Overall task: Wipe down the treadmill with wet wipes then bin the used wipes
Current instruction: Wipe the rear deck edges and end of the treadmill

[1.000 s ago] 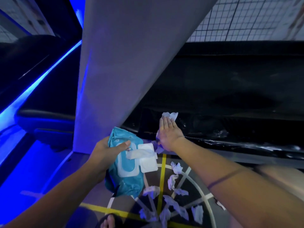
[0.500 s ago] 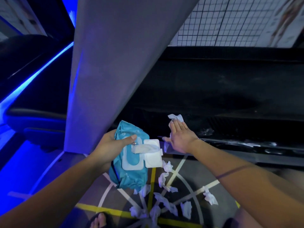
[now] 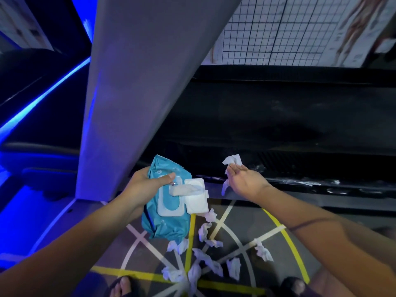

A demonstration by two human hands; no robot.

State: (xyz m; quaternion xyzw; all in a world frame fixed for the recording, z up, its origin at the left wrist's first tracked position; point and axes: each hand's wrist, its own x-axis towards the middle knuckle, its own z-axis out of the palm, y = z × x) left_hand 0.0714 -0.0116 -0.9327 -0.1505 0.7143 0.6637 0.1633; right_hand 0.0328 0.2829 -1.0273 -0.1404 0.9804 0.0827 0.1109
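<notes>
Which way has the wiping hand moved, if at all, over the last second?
Yes. The right hand, on the wipe, slid rightward along the treadmill edge, away from the grey post.

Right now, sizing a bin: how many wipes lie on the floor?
9 wipes: three strung below the pack's lid, one under the pack, four further down, one off right; the pack may hide more.

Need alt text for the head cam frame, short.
A person's right hand presses a white wipe flat-fingered against the black treadmill's side rail, while the left hand holds a teal wet-wipe pack with its flap open and a sheet sticking out. Crumpled used wipes litter the line-marked floor below.
</notes>
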